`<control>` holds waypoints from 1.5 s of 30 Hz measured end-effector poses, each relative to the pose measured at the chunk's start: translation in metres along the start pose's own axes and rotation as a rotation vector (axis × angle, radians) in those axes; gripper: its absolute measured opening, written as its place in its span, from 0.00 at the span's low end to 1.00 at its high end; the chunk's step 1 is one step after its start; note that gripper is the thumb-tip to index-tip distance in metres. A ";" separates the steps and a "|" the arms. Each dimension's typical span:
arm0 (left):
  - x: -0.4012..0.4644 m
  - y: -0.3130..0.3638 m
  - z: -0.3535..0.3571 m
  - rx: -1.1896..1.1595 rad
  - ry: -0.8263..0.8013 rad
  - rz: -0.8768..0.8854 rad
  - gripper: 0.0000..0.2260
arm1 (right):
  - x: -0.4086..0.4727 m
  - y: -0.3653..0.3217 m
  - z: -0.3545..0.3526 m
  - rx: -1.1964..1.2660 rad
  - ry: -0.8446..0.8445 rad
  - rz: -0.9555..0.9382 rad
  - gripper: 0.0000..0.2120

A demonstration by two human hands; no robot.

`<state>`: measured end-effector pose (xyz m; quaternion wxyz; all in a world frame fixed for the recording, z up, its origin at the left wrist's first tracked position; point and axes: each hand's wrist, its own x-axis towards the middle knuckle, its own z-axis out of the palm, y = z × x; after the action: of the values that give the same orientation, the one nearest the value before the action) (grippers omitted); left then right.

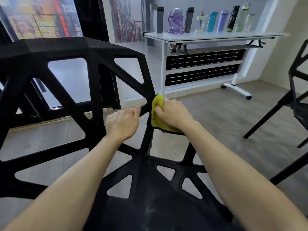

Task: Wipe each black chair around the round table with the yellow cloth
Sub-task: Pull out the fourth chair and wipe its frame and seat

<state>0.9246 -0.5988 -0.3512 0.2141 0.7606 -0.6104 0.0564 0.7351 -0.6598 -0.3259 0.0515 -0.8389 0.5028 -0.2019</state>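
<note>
Both hands work the black chair [93, 67]: left [122, 125] grips a strut, right [173, 114] clutches the yellow cloth [157, 104].

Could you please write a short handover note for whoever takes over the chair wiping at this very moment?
Left hand: grip curled round a strut of the black chair, steadying it.
Right hand: grips the bunched yellow cloth, pressed against the chair frame at the right edge of the backrest.
Done: cannot be told; pale dusty marks show on the seat, so it looks unwiped.
Left: the rest of this chair, then the second black chair at the right edge. The round table is out of view.
</note>
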 end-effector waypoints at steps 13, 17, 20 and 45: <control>-0.005 0.007 0.015 0.050 0.081 -0.012 0.24 | -0.141 0.086 -0.012 -0.196 -0.031 0.150 0.18; -0.013 0.006 0.013 0.178 0.015 0.099 0.32 | -0.048 0.025 0.003 -0.086 -0.006 0.066 0.22; -0.041 0.035 0.021 0.225 0.131 0.330 0.44 | -0.092 0.054 -0.002 -0.069 0.008 0.111 0.22; -0.037 0.140 0.063 0.100 -0.176 0.768 0.10 | -0.264 0.125 0.005 0.278 0.100 0.650 0.27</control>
<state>0.7711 -0.6132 -0.3851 0.0872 0.4884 -0.8628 0.0966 0.5247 -0.4933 -0.4424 0.2021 -0.6090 0.7131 -0.2824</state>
